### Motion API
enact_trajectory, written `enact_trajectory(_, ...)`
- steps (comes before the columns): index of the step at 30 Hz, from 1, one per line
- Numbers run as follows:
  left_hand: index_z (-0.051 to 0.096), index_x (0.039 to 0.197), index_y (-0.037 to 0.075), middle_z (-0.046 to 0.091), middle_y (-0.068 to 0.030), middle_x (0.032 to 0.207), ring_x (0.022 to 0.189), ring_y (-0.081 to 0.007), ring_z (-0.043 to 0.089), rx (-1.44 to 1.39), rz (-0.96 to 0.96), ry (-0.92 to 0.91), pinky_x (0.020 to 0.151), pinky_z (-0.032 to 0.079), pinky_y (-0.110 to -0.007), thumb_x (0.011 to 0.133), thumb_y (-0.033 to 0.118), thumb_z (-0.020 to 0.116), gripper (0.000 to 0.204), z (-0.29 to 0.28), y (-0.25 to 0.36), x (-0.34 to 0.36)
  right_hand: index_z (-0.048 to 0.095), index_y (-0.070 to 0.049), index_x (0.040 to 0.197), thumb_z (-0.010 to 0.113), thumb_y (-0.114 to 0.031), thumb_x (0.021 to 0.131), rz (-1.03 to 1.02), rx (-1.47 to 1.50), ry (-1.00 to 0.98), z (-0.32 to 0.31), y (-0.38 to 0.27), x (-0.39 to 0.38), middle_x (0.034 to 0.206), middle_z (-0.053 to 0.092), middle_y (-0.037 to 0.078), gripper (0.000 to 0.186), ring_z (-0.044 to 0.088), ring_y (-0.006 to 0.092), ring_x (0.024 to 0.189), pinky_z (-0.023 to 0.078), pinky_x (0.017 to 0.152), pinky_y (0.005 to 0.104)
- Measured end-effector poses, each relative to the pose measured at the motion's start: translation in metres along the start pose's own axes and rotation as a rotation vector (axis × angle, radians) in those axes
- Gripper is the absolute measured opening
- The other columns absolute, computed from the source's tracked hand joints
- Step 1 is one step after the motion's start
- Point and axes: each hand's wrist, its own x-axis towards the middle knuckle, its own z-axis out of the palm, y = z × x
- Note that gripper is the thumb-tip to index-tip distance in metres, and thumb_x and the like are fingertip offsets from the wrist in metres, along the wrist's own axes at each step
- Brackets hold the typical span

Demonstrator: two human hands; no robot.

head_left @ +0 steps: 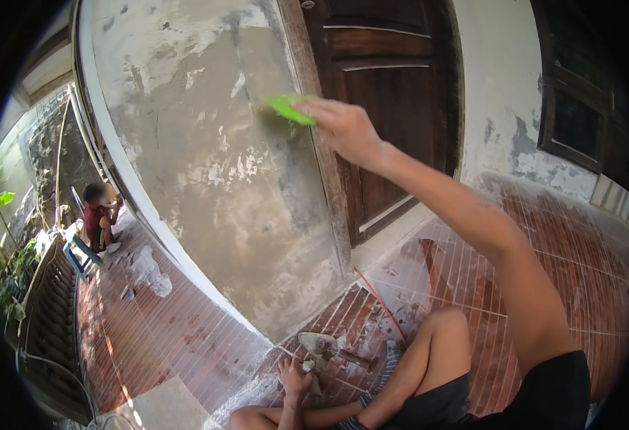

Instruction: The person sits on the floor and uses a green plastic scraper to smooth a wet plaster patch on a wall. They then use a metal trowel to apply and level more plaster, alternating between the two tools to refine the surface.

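Green tool [284, 109], left of the right hand [347, 129] (clamped on its right end)

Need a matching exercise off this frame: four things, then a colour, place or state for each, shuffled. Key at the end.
1 raised tool
2 trowel
3 door
4 left hand

a dark brown, wooden
b lowered, close to the trowel
c bright green, in the right hand
d lying on the tiled floor

Pairs: 1-c, 2-d, 3-a, 4-b
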Motion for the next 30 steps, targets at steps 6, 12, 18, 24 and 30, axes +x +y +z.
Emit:
enact_trajectory(6, 0.067, 0.095, 0.010, 0.060, -0.0117, 0.103, 0.106, -0.0347, 0.051, -0.027, -0.007, -0.013, 0.094, 0.040, -0.048, 0.064, 0.028, 0.078, 0.038, 0.000, -0.002, -0.003, 0.063, -0.012, 0.126, 0.059, -0.005, 0.085, 0.151, -0.199, 0.149, 0.038, 0.011, 0.070, 0.115, 0.068, 0.012, 0.042, 0.068, 0.0326, 0.092, 0.058, 0.078, 0.0405)
enact_trajectory(12, 0.066, 0.098, 0.013, 0.059, -0.0102, 0.106, 0.109, -0.0327, 0.050, -0.012, -0.002, -0.017, 0.096, 0.038, -0.048, 0.063, 0.030, 0.078, 0.041, 0.004, -0.010, -0.006, 0.056, -0.009, 0.135, 0.057, 0.002, 0.080, 0.117, -0.195, -0.200, 0.064, -0.063, -0.063, 0.125, 0.064, 0.014, 0.056, 0.067, 0.0279, 0.106, 0.058, 0.085, 0.0376)
enact_trajectory(18, 0.067, 0.097, 0.011, 0.060, -0.0111, 0.105, 0.108, -0.0336, 0.051, 0.018, -0.002, -0.028, 0.095, 0.039, -0.048, 0.064, 0.030, 0.078, 0.040, 0.004, -0.005, -0.001, 0.057, -0.008, 0.134, 0.057, 0.003, 0.082, 0.129, 0.018, -0.059, 0.009, -0.031, -0.019, 0.119, 0.066, 0.016, 0.053, 0.068, 0.0343, 0.096, 0.058, 0.080, 0.0394)
enact_trajectory(24, 0.067, 0.097, 0.012, 0.059, -0.0107, 0.105, 0.109, -0.0334, 0.050, -0.011, 0.000, -0.013, 0.095, 0.039, -0.048, 0.063, 0.029, 0.077, 0.040, 0.002, -0.005, -0.003, 0.058, -0.009, 0.132, 0.062, -0.005, 0.083, 0.287, -0.202, 0.051, 0.048, -0.009, 0.025, 0.122, 0.064, 0.015, 0.049, 0.067, 0.0332, 0.093, 0.057, 0.079, 0.0409)
enact_trajectory(30, 0.067, 0.098, 0.011, 0.059, -0.0115, 0.105, 0.109, -0.0337, 0.050, -0.020, -0.002, -0.021, 0.096, 0.039, -0.048, 0.063, 0.028, 0.078, 0.040, 0.003, -0.008, -0.006, 0.053, -0.007, 0.137, 0.059, -0.003, 0.083, 0.137, -0.134, -0.120, 0.068, -0.079, -0.078, 0.128, 0.062, 0.015, 0.055, 0.065, 0.0298, 0.109, 0.056, 0.086, 0.0383)
